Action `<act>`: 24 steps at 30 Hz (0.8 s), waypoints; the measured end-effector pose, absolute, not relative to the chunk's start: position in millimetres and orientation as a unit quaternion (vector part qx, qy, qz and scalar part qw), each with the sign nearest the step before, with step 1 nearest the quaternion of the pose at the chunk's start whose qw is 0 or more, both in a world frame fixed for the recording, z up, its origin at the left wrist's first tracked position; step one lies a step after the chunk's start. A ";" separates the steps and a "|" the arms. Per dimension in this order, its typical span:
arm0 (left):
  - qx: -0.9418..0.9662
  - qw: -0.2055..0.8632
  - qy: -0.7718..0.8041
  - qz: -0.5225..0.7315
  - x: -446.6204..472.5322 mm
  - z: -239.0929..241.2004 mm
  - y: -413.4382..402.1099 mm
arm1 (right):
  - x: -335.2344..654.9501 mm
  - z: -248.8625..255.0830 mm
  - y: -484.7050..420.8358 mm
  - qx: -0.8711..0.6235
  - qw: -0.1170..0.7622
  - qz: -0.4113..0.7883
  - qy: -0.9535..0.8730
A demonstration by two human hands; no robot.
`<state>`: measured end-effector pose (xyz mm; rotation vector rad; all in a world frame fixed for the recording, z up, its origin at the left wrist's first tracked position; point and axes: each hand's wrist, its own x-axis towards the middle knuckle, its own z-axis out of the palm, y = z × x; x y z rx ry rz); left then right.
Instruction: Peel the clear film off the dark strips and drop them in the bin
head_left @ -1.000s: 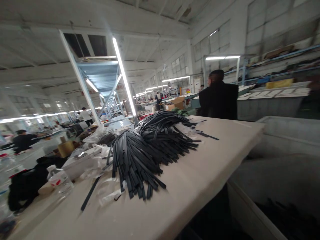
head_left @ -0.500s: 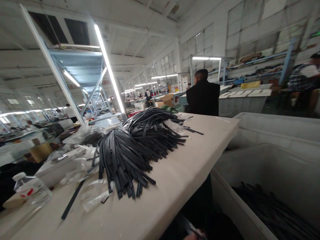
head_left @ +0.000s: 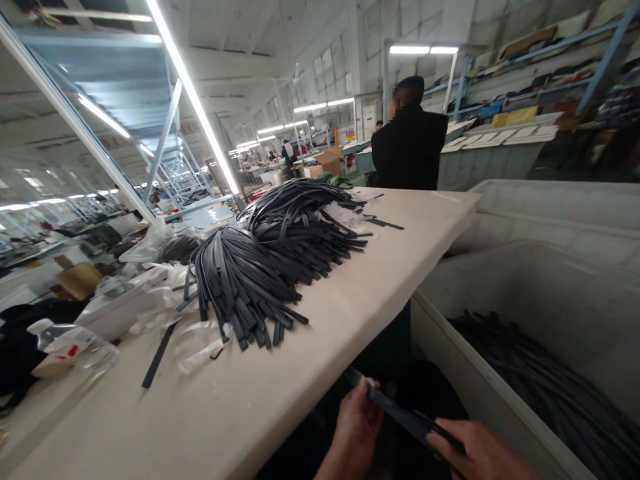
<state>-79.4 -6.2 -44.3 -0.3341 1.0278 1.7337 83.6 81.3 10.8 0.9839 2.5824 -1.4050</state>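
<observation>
While the pile of black strips [head_left: 270, 260] lies on the table [head_left: 400, 267], the left hand [head_left: 355, 427] and right hand [head_left: 475, 453] both pinch one dark strip [head_left: 400, 417] below the table's edge, beside the bin [head_left: 525, 280].

Long pale bench [head_left: 380, 280] runs from near edge away toward standing person. Two heaps of black strips [head_left: 270, 260] lie mid-bench, bundled, cut ends fanned toward near edge. Single black strip [head_left: 157, 357] lies apart, just left of heaps. Crumpled clear plastic wrap [head_left: 197, 343] beside it, partly under strip ends. Clear plastic bottle [head_left: 75, 343] on its side at left edge. White tray [head_left: 120, 313] behind bottle.
</observation>
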 end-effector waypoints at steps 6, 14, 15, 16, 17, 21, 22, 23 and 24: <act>-0.085 0.585 0.422 0.687 -55.2 -27.8 -9.0 | 71.7 32.1 78.5 0.307 -0.018 -0.433 0.848; -0.143 0.582 0.428 0.676 -82.5 -9.2 -15.3 | 116.3 25.4 96.2 0.346 -0.112 -0.525 0.770; -0.148 0.587 0.423 0.674 -85.3 -7.6 -16.5 | 123.4 22.6 98.2 0.342 -0.155 -0.507 0.776; -0.151 0.593 0.420 0.670 -86.6 -6.4 -17.5 | 128.3 20.3 98.8 0.322 -0.196 -0.486 0.788; -0.153 0.600 0.418 0.665 -86.5 -5.7 -18.2 | 130.7 18.8 97.9 0.289 -0.227 -0.466 0.805; -0.146 0.625 0.414 0.646 -79.0 -7.0 -19.6 | 120.5 18.9 84.0 0.124 -0.261 -0.419 0.861; -0.142 0.629 0.413 0.643 -76.5 -7.6 -20.1 | 114.8 19.0 80.5 0.096 -0.257 -0.416 0.867; -0.137 0.633 0.414 0.640 -73.8 -7.8 -20.5 | 108.5 18.6 78.0 0.073 -0.254 -0.414 0.871; -0.129 0.640 0.413 0.635 -71.0 -7.3 -21.0 | 101.7 17.5 76.7 0.060 -0.255 -0.412 0.873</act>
